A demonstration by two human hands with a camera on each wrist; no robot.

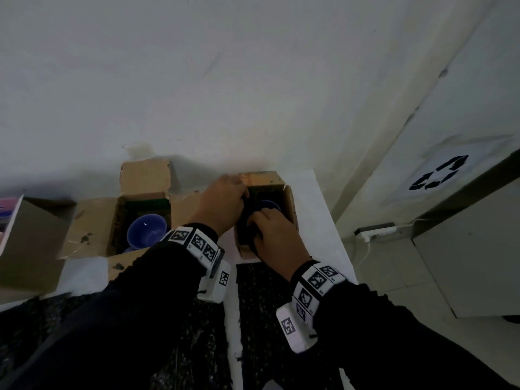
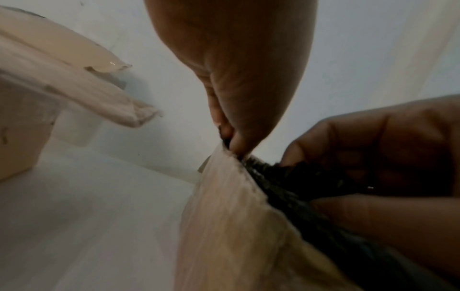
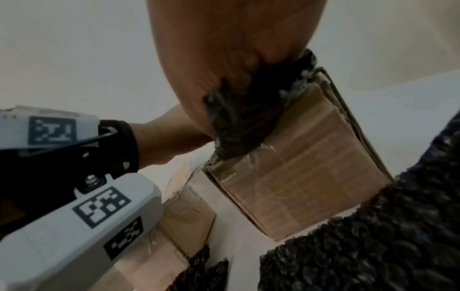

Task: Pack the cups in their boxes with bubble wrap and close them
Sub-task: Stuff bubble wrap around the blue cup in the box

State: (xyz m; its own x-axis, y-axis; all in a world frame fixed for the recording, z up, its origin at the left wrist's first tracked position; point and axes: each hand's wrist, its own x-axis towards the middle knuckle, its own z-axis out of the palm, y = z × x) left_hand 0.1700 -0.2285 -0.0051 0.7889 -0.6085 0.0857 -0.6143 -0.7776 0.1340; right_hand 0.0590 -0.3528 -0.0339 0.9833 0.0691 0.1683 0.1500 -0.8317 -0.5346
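Loose black wrap (image 1: pixel 270 319) lies nearest on the desk (image 1: pixel 323 209). Both hands, left (image 1: pixel 222 204) and right (image 1: pixel 277 235), pinch wrap into the right box (image 1: pixel 289 204) around a blue cup (image 1: pixel 269 205). Left box (image 1: pixel 112 220) holds its cup (image 1: pixel 146 230), open. No box closed yet.

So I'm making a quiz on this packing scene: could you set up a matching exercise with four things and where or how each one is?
Things:
1. left hand
2. right hand
3. blue ceramic cup in the left cardboard box
4. recycling-symbol sheet

States:
A. on the white panel at far right
B. uncovered, box flaps open
C. at the right cardboard box's far-left corner, pinching black bubble wrap
D. pressing bubble wrap down at the near edge

Pairs: 1-C, 2-D, 3-B, 4-A
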